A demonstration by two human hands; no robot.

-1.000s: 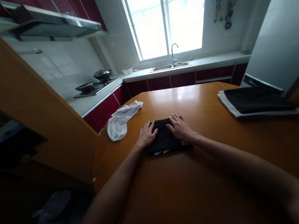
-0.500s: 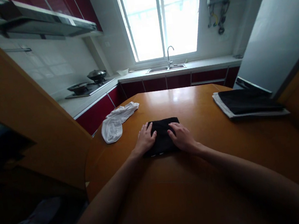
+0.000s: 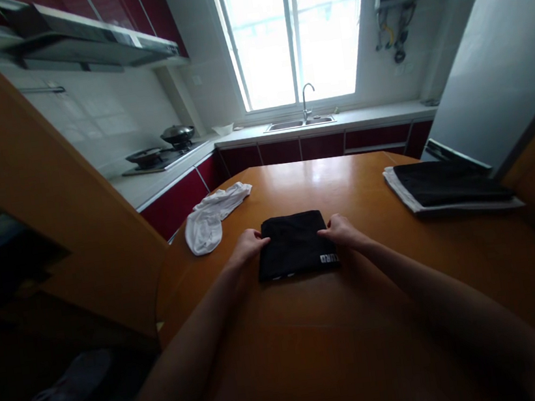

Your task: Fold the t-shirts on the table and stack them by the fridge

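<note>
A black garment (image 3: pixel 295 244), folded into a flat rectangle, lies on the wooden table in front of me. Part of some white lettering shows near its lower right corner; what kind of garment it is cannot be made out. On its left edge, my left hand (image 3: pixel 248 246) pinches the cloth with the thumb on top and the fingers at the side and underneath. My right hand (image 3: pixel 343 231) grips the opposite edge in the same way, thumb on the cloth.
A crumpled white cloth (image 3: pixel 206 225) lies on the table's left side. At the right is a stack of folded black and white cloth (image 3: pixel 447 183). The round table (image 3: pixel 313 326) stands before a counter with a sink (image 3: pixel 284 126) and a stove (image 3: pixel 166 158).
Both hands have gone from lying flat on top of the folded garment to pinching its left and right edges. The white lettering has come into view.
</note>
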